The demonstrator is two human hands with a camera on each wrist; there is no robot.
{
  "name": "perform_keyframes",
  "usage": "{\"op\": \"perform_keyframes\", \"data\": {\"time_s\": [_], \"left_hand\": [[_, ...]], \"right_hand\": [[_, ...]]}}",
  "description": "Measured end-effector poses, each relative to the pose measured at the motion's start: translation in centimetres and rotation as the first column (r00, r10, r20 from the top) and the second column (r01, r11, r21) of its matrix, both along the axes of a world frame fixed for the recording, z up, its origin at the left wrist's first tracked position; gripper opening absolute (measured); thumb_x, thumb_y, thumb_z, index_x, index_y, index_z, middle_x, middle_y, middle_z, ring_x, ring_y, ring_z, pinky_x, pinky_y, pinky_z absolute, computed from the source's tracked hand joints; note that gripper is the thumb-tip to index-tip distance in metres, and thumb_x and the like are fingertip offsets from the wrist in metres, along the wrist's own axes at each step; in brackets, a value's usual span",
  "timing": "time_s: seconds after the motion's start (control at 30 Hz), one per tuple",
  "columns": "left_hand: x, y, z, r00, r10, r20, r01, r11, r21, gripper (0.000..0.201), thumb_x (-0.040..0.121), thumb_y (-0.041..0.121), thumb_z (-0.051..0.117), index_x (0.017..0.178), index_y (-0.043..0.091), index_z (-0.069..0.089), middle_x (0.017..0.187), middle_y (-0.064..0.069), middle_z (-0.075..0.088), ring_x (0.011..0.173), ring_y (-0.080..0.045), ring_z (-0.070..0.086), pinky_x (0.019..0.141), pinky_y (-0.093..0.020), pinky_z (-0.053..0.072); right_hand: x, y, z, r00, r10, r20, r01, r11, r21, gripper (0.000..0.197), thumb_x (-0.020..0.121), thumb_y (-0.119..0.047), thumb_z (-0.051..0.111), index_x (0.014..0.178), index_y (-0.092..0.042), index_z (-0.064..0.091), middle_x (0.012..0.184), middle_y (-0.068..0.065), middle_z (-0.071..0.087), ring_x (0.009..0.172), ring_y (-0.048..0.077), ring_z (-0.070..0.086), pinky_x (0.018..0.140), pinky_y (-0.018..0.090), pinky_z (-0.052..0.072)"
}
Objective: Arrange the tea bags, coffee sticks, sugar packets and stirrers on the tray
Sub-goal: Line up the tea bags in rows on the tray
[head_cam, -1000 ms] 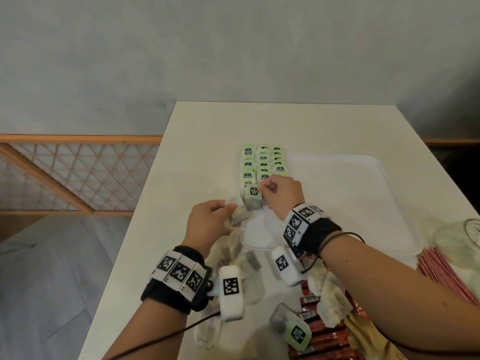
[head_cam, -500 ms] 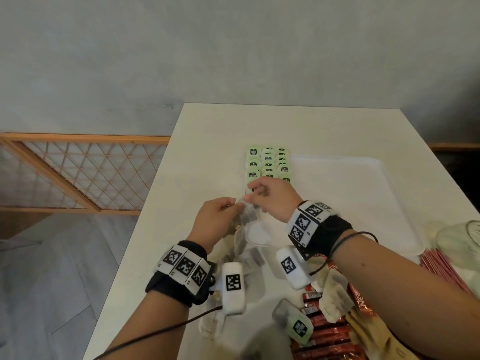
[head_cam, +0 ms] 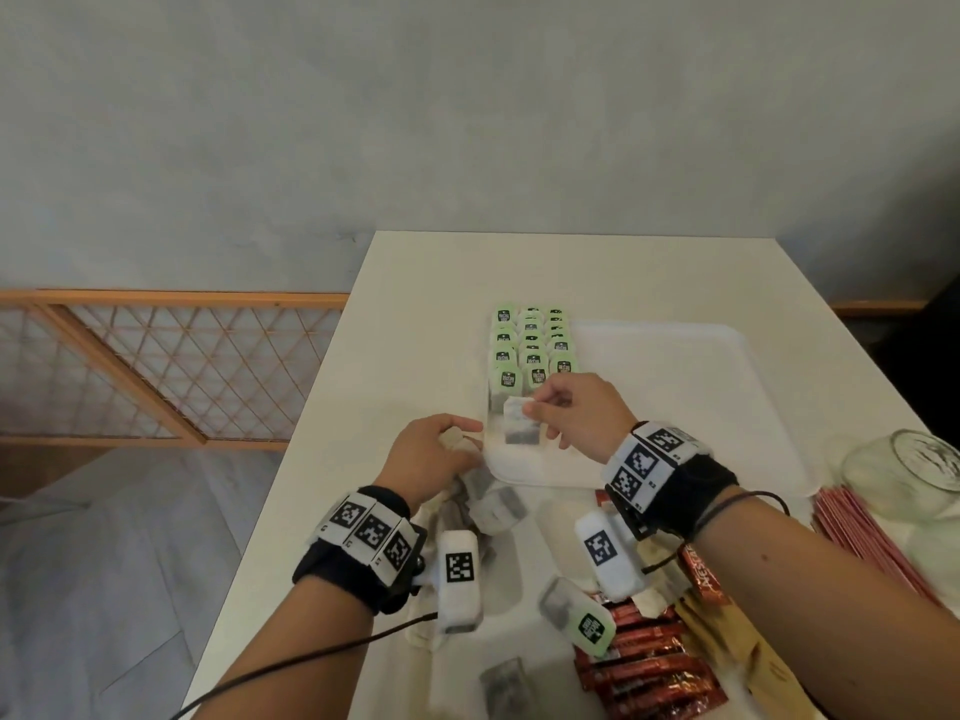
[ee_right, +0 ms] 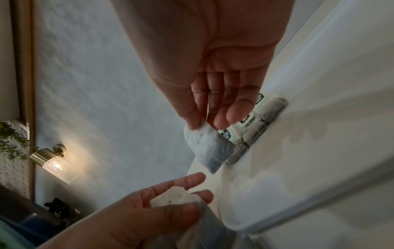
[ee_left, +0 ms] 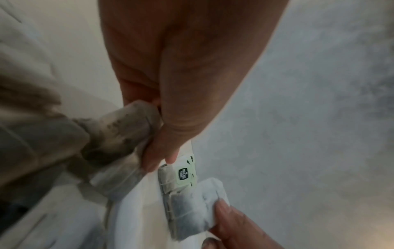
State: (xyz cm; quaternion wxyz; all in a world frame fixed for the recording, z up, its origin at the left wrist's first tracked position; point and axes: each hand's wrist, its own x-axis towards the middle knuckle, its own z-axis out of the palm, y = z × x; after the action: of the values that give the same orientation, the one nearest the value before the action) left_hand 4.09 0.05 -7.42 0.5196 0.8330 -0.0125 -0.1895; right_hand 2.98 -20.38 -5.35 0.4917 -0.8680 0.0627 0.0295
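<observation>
Legible text is limited. One red coffee stick under the right forearm carries white lettering reading "NES", the remainder hidden. The green tea bag tags carry a dark logo, lettering too small to read.

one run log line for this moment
stage: placing tea bags | right hand: pinches tea bag over tray | left hand: holds tea bags

I note green-tagged tea bags in three rows at the white tray's left end; one bag hangs upright beside them.
</observation>
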Motion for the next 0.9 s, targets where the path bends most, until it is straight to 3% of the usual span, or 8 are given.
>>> {"op": "perform_keyframes", "data": {"time_s": [0.1, 0.17, 0.27, 0.43, 0.57, 0.7, 0.8, 0.9], "left_hand": [[-0.1, -0.4, 0.9, 0.996, 0.048, 0.074, -0.045, 0.998, -0.042, 0.028, 0.081, 0.002, 0.071, 0.102, 0.021, 0.072, 0.095, 0.001, 0.076, 0.087, -0.023, 0.070, 0.080, -0.040, 0.059], [0.1, -1.0, 1.8, 0.986, 0.042, 0.161, -0.035, 0.998, -0.045, 0.024, 0.082, 0.007, 0.073, 0.100, 0.024, 0.073, 0.098, 0.004, 0.075, 0.092, -0.021, 0.070, 0.082, -0.032, 0.057], [0.0, -2.5, 3.3, 0.963, 0.017, 0.268, -0.011, 1.000, -0.024, 0.019, 0.083, 0.014, 0.073, 0.097, 0.027, 0.073, 0.103, 0.008, 0.072, 0.077, -0.012, 0.065, 0.073, -0.017, 0.053], [-1.2, -5.7, 4.0, 0.954, 0.035, 0.297, -0.009, 0.996, -0.088, 0.014, 0.082, 0.020, 0.074, 0.094, 0.026, 0.075, 0.100, 0.006, 0.073, 0.094, -0.015, 0.068, 0.087, -0.043, 0.056], [-1.8, -6.9, 4.0, 0.954, 0.037, 0.297, -0.002, 0.993, -0.115, 0.019, 0.086, 0.023, 0.072, 0.104, 0.020, 0.075, 0.107, 0.000, 0.073, 0.092, -0.015, 0.070, 0.085, -0.041, 0.058], [-2.6, -7.2, 4.2, 0.959, -0.007, 0.285, 0.049, 0.989, -0.138, 0.030, 0.082, 0.026, 0.069, 0.110, 0.020, 0.075, 0.109, -0.003, 0.074, 0.097, -0.018, 0.070, 0.088, -0.037, 0.057], [-2.5, -7.1, 4.4, 0.949, -0.024, 0.314, 0.048, 0.996, -0.069, 0.028, 0.086, 0.018, 0.067, 0.113, 0.022, 0.074, 0.114, -0.001, 0.072, 0.107, -0.018, 0.066, 0.096, -0.040, 0.052], [-1.9, -6.5, 4.3, 0.952, -0.023, 0.307, 0.048, 0.996, -0.075, 0.026, 0.086, 0.014, 0.069, 0.109, 0.025, 0.075, 0.112, 0.006, 0.070, 0.112, -0.012, 0.062, 0.096, -0.041, 0.052]], "right_hand": [[-1.5, -0.5, 0.4, 1.000, -0.025, 0.013, 0.024, 0.999, 0.022, 0.009, 0.086, -0.017, 0.070, 0.079, -0.013, 0.065, 0.067, 0.000, 0.064, 0.057, 0.013, 0.060, 0.051, 0.025, 0.051], [-2.2, -0.8, 0.8, 0.999, -0.042, 0.032, 0.042, 0.999, 0.027, 0.010, 0.084, -0.017, 0.072, 0.078, -0.013, 0.066, 0.067, 0.002, 0.065, 0.057, 0.014, 0.061, 0.051, 0.026, 0.051], [-2.7, -1.0, 1.6, 0.994, -0.081, 0.069, 0.079, 0.997, 0.023, 0.015, 0.083, -0.018, 0.073, 0.075, -0.011, 0.063, 0.065, 0.004, 0.066, 0.057, 0.016, 0.062, 0.055, 0.033, 0.054], [-3.4, -0.8, 2.8, 0.982, -0.105, 0.157, 0.110, 0.994, -0.022, 0.023, 0.081, -0.022, 0.073, 0.068, -0.012, 0.057, 0.062, 0.007, 0.066, 0.059, 0.023, 0.064, 0.063, 0.038, 0.056], [-4.1, -0.7, 3.4, 0.977, -0.155, 0.144, 0.143, 0.986, 0.090, 0.020, 0.086, -0.023, 0.071, 0.076, -0.006, 0.064, 0.064, 0.008, 0.069, 0.053, 0.020, 0.067, 0.058, 0.028, 0.058], [-4.5, -0.9, 3.6, 0.983, -0.151, 0.109, 0.131, 0.976, 0.175, 0.020, 0.090, -0.020, 0.065, 0.076, -0.006, 0.071, 0.064, 0.006, 0.071, 0.059, 0.021, 0.070, 0.065, 0.033, 0.061], [-4.3, -1.2, 3.9, 0.988, -0.118, 0.103, 0.103, 0.984, 0.145, 0.017, 0.089, -0.019, 0.065, 0.078, -0.009, 0.073, 0.070, 0.009, 0.072, 0.063, 0.022, 0.070, 0.064, 0.032, 0.060], [-3.7, -2.1, 3.9, 0.979, -0.125, 0.158, 0.125, 0.992, 0.009, 0.006, 0.086, -0.022, 0.069, 0.090, -0.018, 0.071, 0.082, 0.000, 0.070, 0.068, 0.015, 0.065, 0.061, 0.028, 0.055]]}}
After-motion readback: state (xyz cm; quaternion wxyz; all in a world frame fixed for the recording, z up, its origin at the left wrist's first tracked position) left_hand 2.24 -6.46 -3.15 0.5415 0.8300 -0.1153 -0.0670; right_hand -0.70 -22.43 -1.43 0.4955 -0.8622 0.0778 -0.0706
